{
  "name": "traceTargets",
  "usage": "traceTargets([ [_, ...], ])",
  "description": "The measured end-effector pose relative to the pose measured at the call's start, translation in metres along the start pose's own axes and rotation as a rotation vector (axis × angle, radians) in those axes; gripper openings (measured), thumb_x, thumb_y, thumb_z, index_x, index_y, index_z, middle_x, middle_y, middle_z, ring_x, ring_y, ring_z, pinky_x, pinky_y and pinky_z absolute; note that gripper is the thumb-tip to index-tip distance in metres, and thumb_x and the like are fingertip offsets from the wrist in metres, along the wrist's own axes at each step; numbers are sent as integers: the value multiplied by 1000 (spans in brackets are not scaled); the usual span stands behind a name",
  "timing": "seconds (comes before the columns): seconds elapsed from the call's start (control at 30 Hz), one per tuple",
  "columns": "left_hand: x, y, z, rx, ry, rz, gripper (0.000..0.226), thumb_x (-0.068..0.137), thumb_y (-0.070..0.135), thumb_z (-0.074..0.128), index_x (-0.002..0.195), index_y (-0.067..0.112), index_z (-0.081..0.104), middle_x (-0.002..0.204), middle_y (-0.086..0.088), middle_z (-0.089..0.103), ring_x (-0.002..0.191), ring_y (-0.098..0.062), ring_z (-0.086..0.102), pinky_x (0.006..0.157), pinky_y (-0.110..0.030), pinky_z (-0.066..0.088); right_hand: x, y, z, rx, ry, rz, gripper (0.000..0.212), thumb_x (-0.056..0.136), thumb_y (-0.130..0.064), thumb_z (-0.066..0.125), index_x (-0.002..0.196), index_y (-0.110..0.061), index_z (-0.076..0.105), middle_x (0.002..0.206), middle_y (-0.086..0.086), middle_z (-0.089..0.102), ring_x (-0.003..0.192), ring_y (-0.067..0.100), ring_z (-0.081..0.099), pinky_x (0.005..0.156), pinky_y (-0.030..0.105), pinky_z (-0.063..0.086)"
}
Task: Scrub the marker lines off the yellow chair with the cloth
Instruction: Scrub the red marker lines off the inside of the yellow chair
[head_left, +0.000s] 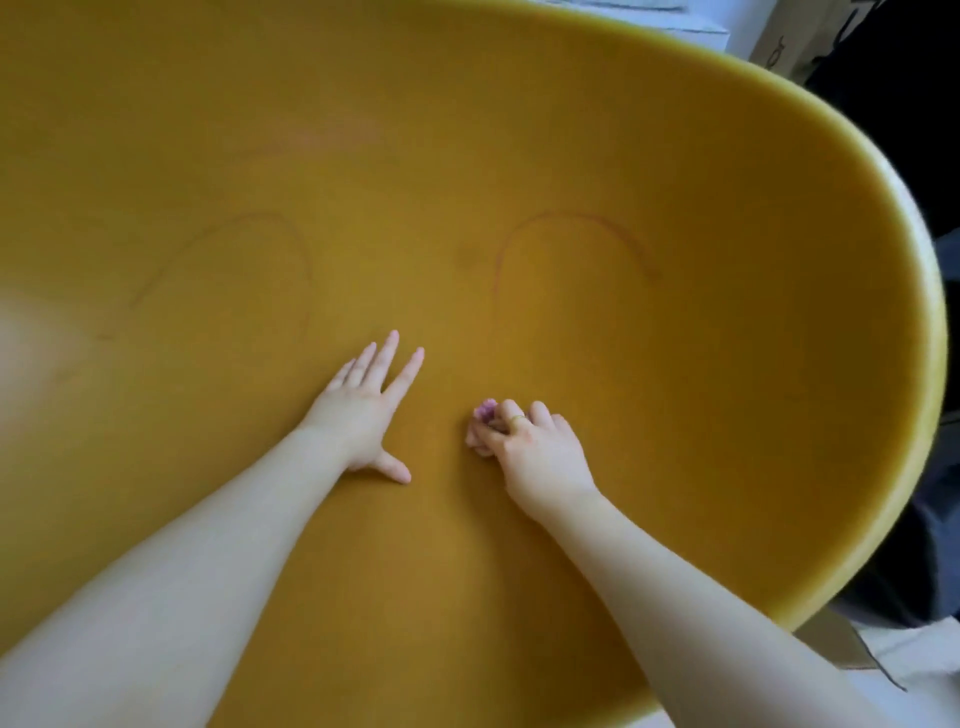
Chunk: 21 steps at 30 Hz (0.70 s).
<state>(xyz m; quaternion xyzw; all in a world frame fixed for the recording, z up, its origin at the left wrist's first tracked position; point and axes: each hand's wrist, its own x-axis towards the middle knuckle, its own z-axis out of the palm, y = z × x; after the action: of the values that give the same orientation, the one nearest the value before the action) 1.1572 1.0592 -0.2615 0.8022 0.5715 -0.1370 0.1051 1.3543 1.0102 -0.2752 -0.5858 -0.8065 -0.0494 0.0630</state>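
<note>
The yellow chair (675, 364) fills nearly the whole view, its curved seat shell facing me. A faint reddish marker arc (566, 221) curves above my right hand. A second faint marker line (291, 244) loops at the centre left. My left hand (366, 410) lies flat on the seat with fingers spread, holding nothing. My right hand (524, 441) is closed around a small bunched pink cloth (485, 413), pressing it on the seat below the lower end of the reddish arc. Most of the cloth is hidden under the fingers.
The chair's rounded rim (919, 291) runs along the right side. Beyond it lie dark fabric (904, 545) and a cardboard box (789, 41) at the top right. A pale surface with a cardboard flap (852, 654) shows at the bottom right.
</note>
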Motion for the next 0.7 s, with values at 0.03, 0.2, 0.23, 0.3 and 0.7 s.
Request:
traceTargets([
  [0.03, -1, -1, 4, 11, -2, -15, 135, 61, 67, 70, 143, 21, -27, 149, -9, -34, 144, -25, -14, 116, -34, 0, 5, 18, -4, -78, 82, -20, 31, 78, -19, 45, 92, -27, 72, 89, 1, 63, 65, 26, 54, 53, 24, 34],
  [0.2, 0, -5, 13, 64, -32, -80, 127, 64, 75, 58, 148, 11, -14, 155, -10, -20, 145, -21, -7, 117, -34, -2, 34, 71, -15, -118, 267, 150, 20, 70, -5, 60, 86, -9, 72, 85, 16, 61, 68, 36, 54, 57, 33, 41],
  [0.23, 1, -5, 12, 71, -42, -76, 126, 65, 75, 57, 148, 10, -12, 155, -10, -19, 145, -20, -7, 118, -34, -2, 37, 66, -11, -111, 285, 215, 23, 69, 0, 61, 88, -8, 72, 88, 17, 61, 71, 36, 54, 59, 34, 41],
  [0.3, 2, -5, 10, 67, -58, -73, 126, 65, 75, 58, 149, 10, -10, 155, -9, -18, 145, -20, -6, 118, -33, -2, 37, 43, 4, -17, 276, 323, 32, 72, 6, 58, 98, -7, 70, 98, 17, 61, 76, 37, 52, 63, 35, 40],
  [0.7, 4, -3, 8, -3, -45, -99, 129, 59, 68, 69, 149, 10, -3, 156, -9, -14, 145, -19, -2, 117, -31, 2, 39, -19, 34, 128, 112, -166, 26, 79, -24, 49, 90, -28, 72, 91, 3, 63, 71, 30, 56, 57, 27, 43],
])
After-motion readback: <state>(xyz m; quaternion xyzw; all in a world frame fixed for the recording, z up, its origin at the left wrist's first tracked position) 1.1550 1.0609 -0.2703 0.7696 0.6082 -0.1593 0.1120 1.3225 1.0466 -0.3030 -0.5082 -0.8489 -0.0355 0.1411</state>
